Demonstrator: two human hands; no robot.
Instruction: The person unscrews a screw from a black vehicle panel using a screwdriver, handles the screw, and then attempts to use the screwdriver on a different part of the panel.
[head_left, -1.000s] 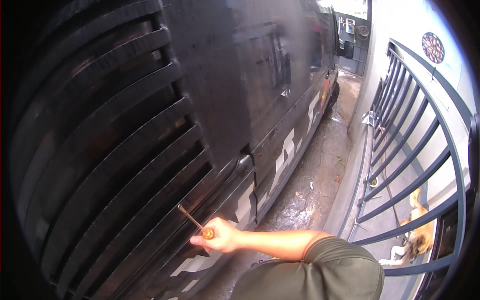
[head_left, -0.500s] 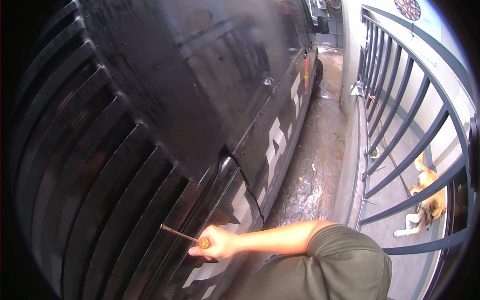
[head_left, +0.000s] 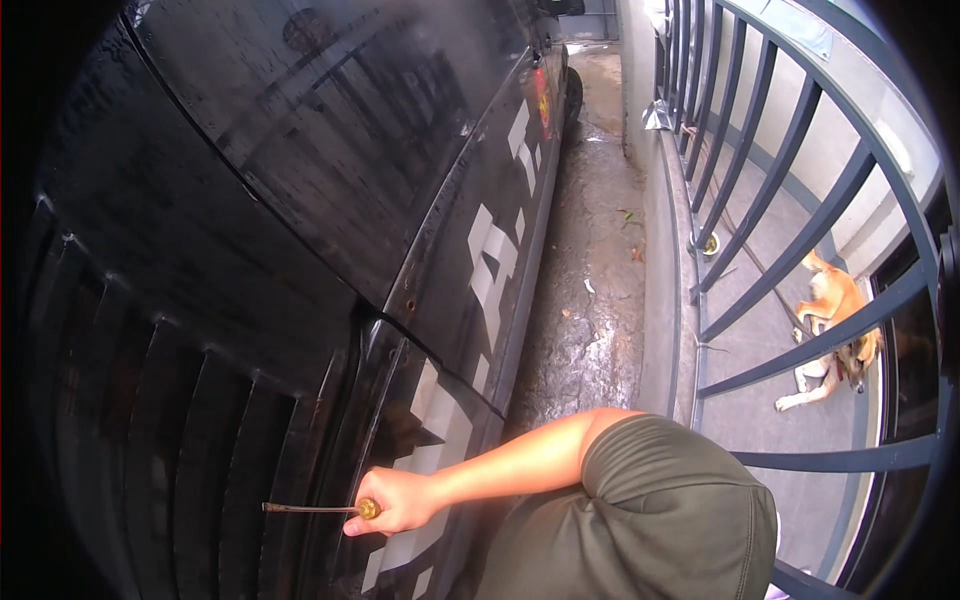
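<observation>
My left hand (head_left: 392,501) is closed around the yellowish handle of a thin metal tool (head_left: 318,509), like a screwdriver. Its shaft points left, and the tip lies against the ribbed lower panel (head_left: 215,440) of a black vehicle (head_left: 330,170). My bare forearm runs back to a green sleeve (head_left: 660,510) at the lower edge. White markings (head_left: 497,268) run along the vehicle's side beside my hand. My right hand is out of view.
A narrow wet concrete strip (head_left: 590,290) runs between the vehicle and a low kerb. A dark metal railing (head_left: 790,250) curves along the right. Behind it a tan and white dog (head_left: 838,330) lies on the pavement near a small bowl (head_left: 709,243).
The view has swung down and left along the vehicle. My hand with the tool has dropped lower on the ribbed panel, and the shaft has levelled out to point left.
</observation>
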